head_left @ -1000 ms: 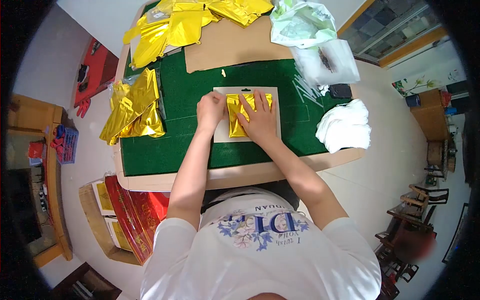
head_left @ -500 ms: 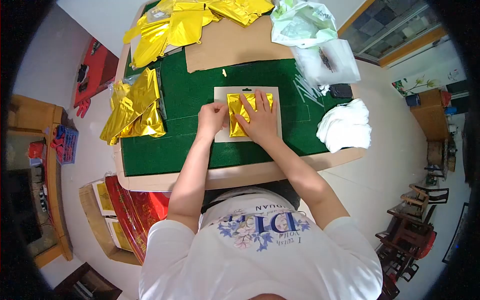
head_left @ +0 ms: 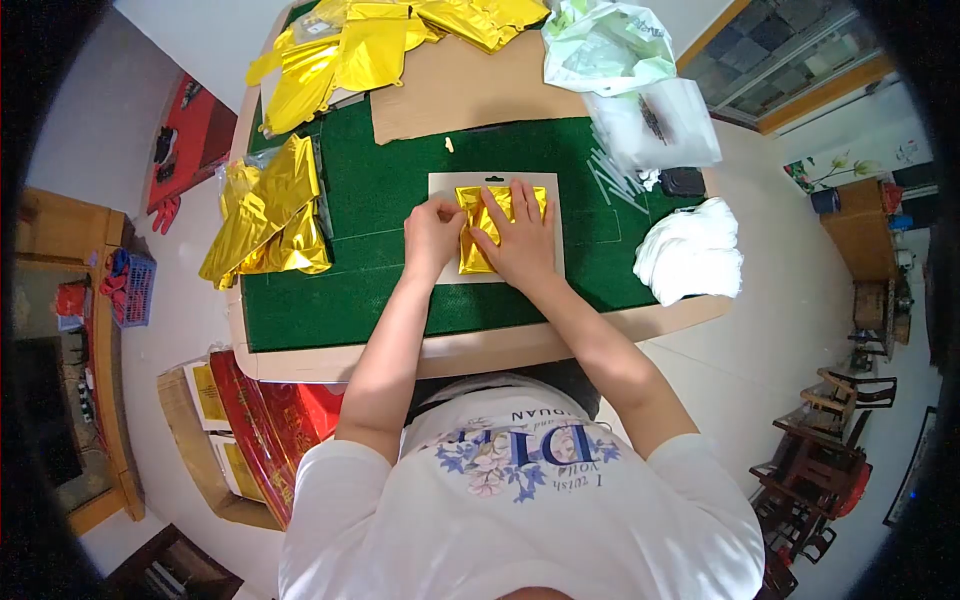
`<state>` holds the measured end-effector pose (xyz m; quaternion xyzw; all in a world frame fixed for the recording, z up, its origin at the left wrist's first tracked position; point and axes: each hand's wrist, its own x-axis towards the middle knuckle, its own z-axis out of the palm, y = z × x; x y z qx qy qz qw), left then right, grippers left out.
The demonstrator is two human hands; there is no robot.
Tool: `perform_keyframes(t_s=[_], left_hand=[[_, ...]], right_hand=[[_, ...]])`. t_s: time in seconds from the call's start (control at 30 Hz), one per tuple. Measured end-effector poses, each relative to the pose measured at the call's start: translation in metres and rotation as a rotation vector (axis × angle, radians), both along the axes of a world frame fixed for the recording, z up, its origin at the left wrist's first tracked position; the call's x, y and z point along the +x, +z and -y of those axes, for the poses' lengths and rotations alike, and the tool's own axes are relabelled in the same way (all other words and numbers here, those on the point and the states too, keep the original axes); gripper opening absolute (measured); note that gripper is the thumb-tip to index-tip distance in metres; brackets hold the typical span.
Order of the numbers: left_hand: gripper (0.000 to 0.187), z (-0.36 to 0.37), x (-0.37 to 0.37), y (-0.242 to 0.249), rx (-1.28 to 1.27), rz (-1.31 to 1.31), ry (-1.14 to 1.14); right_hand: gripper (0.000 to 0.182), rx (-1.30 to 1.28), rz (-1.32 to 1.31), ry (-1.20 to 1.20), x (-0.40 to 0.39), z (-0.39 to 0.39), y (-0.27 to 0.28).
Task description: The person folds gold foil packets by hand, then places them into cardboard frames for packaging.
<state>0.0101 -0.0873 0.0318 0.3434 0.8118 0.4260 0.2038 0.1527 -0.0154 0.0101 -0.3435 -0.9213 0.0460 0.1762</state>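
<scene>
A square of folded gold foil [head_left: 474, 262] lies on a beige card [head_left: 446, 190] that has a dark hanging slot at its top edge. Across the foil's right part my right hand [head_left: 522, 238] rests flat with its fingers spread, pressing it against the card. My left hand [head_left: 432, 240] is closed in a pinch at the foil's left edge. Its fingertips touch or nearly touch the foil, and whatever they hold is too small to make out. Both hands are over the card, on the green mat [head_left: 370, 285].
Shiny gold foil pieces [head_left: 280, 215] are heaped at the left, with more gold foil [head_left: 360, 60] behind. Brown cardboard [head_left: 470, 90] lies at the back. Plastic bags [head_left: 610, 50], thin clear sticks [head_left: 615, 180], a black case [head_left: 683, 182] and white cloth [head_left: 690, 250] are at right.
My left hand has shifted slightly right, bringing its pinched fingers onto the foil's left edge. My right hand stays flat in the same place.
</scene>
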Motion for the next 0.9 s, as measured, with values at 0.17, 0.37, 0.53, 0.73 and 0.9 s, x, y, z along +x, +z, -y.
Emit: perform_keyframes(t_s=[0.17,0.37,0.53,0.73,0.9], left_hand=[[0.015,-0.001,-0.005,-0.003,-0.040,0.446,0.031],[0.013,0.002,0.012,0.015,-0.142,-0.192,-0.003],[0.012,0.006,0.014,0.018,-0.130,-0.320,-0.059],[0.041,0.007,0.025,-0.014,0.007,-0.557,-0.359],[0.049,0.014,0.030,-0.022,-0.067,-0.727,-0.294]], right_hand=[[0.063,-0.019,0.031,-0.010,0.000,0.002,0.005],[0.065,-0.041,0.021,-0.013,0.000,0.002,0.003],[0.064,-0.050,0.009,-0.014,0.000,0.002,0.003],[0.055,-0.006,0.020,-0.013,0.000,0.001,0.001],[0.049,0.031,0.000,-0.001,0.004,-0.002,-0.005]])
